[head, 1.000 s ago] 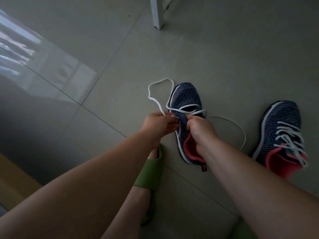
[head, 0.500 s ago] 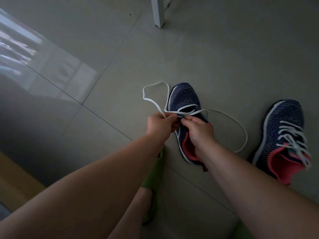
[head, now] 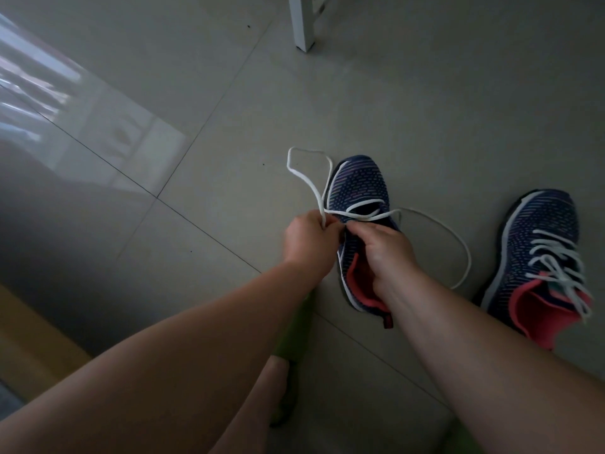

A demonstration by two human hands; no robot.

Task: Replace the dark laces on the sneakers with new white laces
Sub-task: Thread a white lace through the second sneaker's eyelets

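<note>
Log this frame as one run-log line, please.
stage: lacing near sneaker | left hand: grips white lace | right hand: pinches lace at eyelets | far sneaker: white-laced

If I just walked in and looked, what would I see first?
First, two hands in the middle: the left hand and right hand pull a white lace through a blue sneaker on the floor. To its right stands a second sneaker, already laced in white. A green slipper peeks out below the arms.
</note>
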